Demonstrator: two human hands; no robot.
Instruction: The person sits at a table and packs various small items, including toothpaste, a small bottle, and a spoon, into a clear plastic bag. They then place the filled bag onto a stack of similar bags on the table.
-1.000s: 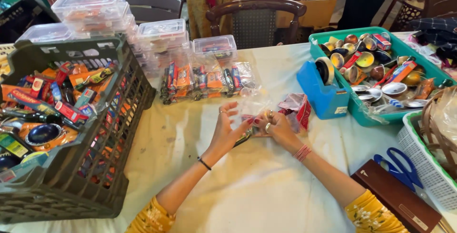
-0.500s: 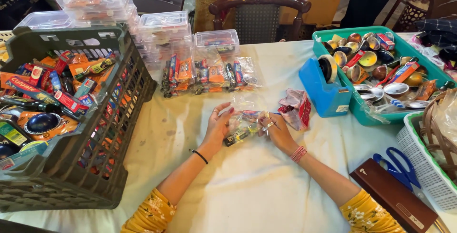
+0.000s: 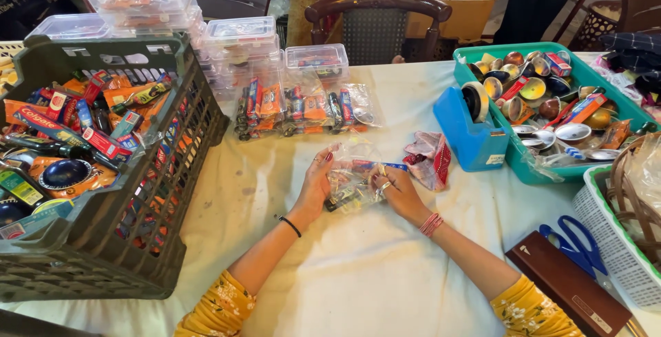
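Clear packet (image 3: 351,185): mid-table, partly filled, gripped by left hand (image 3: 315,184) and right hand (image 3: 394,189)
Done: row of filled packets (image 3: 303,106) behind it
Left: dark crate (image 3: 172,172) holding many loose items

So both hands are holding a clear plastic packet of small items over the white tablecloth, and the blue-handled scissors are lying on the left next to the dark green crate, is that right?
Not quite. The blue-handled scissors lie on the right, beside the dark brown flat case, not by the dark green crate. The head view shows this. The rest stands: the left hand and right hand hold the clear plastic packet over the white tablecloth.
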